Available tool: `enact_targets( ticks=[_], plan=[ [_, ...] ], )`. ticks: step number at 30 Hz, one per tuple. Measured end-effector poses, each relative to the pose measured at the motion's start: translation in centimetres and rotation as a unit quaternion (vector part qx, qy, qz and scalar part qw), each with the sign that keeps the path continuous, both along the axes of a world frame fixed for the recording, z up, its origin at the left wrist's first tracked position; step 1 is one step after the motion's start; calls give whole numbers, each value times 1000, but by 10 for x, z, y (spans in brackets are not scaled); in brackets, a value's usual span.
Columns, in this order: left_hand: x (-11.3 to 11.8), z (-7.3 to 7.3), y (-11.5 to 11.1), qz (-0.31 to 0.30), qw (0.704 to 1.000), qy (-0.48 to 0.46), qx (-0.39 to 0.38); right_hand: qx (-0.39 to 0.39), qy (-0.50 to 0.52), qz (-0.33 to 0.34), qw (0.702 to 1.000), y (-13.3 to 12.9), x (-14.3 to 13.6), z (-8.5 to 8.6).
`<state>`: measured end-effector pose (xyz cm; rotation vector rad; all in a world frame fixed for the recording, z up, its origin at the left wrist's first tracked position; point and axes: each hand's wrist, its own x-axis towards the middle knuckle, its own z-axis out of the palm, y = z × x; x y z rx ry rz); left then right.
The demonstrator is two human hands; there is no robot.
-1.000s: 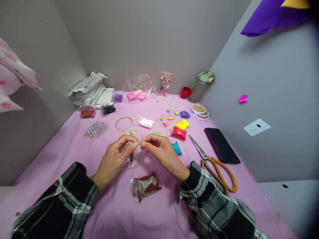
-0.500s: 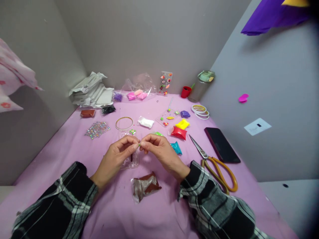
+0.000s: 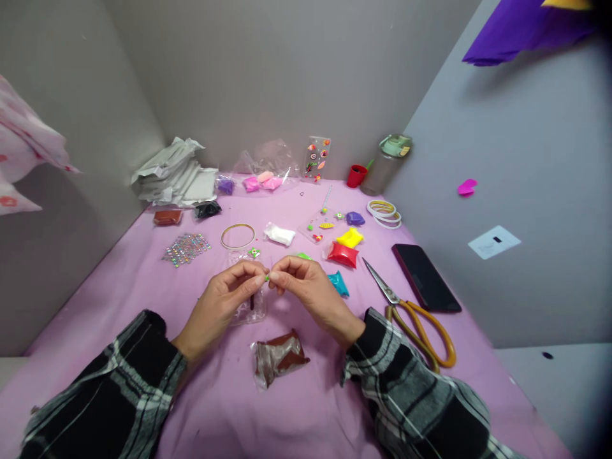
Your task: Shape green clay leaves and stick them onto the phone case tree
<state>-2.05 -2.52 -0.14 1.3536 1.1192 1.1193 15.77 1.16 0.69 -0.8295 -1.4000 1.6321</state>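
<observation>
My left hand (image 3: 229,294) and my right hand (image 3: 306,290) meet at their fingertips over the pink cloth. Between them they pinch a tiny green piece (image 3: 267,278). Beneath my left hand lies a clear phone case (image 3: 258,309), partly covered, with a dark brown strip and a green flower (image 3: 254,253) at its far end. An opened packet of brown clay (image 3: 282,358) is nearer to me. Beyond my right hand are a teal packet (image 3: 339,284), a red packet (image 3: 343,254) and a partly hidden green one (image 3: 304,255).
Large scissors (image 3: 411,315) and a dark phone (image 3: 425,278) lie at the right. Tape rolls (image 3: 384,213), a bottle (image 3: 386,167) and a red cup (image 3: 356,176) stand behind. A gem sheet (image 3: 186,249), a bangle (image 3: 238,236) and white packages (image 3: 176,175) are at the left.
</observation>
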Motion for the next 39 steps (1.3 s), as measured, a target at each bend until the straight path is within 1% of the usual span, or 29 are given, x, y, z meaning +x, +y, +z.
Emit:
enact_targets(
  ticks=[7, 19, 24, 31, 39],
  plan=[
    [1, 0, 0, -5, 1000, -22, -15, 6, -5, 0, 1000, 0, 0, 1],
    [0, 0, 0, -9, 999, -28, -18, 7, -8, 2, 1000, 1, 0, 1],
    [1, 1, 1, 3, 999, -32, -13, 24, -22, -12, 999, 1, 1, 3],
    [1, 2, 1, 16, 1000, 15, 3, 79, -55, -36, 995, -2, 1, 5],
    [-1, 1, 2, 22, 999, 33, 15, 92, -71, -59, 991, -4, 0, 7]
  ],
)
